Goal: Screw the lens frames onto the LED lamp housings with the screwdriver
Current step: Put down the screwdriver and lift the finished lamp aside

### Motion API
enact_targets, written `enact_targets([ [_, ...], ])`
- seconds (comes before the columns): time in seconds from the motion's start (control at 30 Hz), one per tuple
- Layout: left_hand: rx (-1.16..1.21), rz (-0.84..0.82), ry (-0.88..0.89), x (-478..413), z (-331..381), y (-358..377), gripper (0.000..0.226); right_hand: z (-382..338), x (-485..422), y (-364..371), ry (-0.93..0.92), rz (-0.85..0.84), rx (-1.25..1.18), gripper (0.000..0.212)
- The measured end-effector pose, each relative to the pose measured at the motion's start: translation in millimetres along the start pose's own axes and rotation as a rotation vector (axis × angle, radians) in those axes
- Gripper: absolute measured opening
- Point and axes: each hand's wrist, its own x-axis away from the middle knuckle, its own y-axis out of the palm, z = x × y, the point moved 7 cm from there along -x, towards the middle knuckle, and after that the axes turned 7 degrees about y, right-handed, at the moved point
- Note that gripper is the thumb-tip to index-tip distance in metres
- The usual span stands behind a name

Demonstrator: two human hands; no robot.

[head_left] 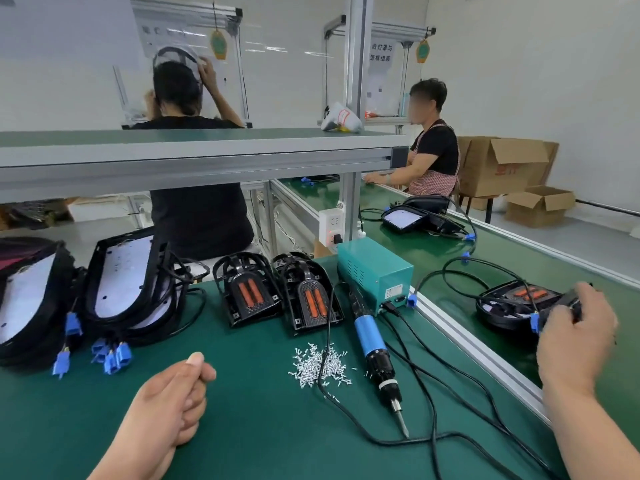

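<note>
On the green mat (pixel 259 427) before the seated person lies one electric screwdriver (pixel 377 344), with a blue sleeve and black nose. Its long axis runs from the boxy teal metal power box (pixel 375 271) toward the near edge, and the bit points at the person, angled slightly right. Just left of it is one loose heap of small silvery screws (pixel 320 363). Behind those stand two black plastic lens frames (pixel 247 296) side by side, each with two orange strips. At the left lean two curved black lamp housings (pixel 121 285) with pale inner plates and blue connectors (pixel 110 358). The left hand (pixel 173 400) rests on the mat in a loose fist, with nothing showing in it. The right hand (pixel 576 337) reaches over the conveyor belt (pixel 433 251) and grips the rim of one black lamp (pixel 512 303).
</note>
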Motion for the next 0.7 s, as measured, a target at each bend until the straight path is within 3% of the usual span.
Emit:
enact_targets([
  [0.17, -0.067, -0.043, 0.017, 5, 4, 2, 0.045, -36, 32, 21, -0.245, -0.156, 0.033, 0.041],
  [0.37, -0.120, -0.036, -0.002, 5, 2, 2, 0.039, -75, 79, 50, -0.420, -0.474, 0.008, 0.034],
  [0.57, -0.131, -0.020, -0.011, 5, 2, -1, 0.036, -128, 145, 90, -0.748, -0.674, 0.032, 0.009],
  [0.7, -0.124, -0.006, -0.018, 4, 0, -2, 0.035, -162, 197, 118, -0.806, -0.856, -0.014, 0.018],
])
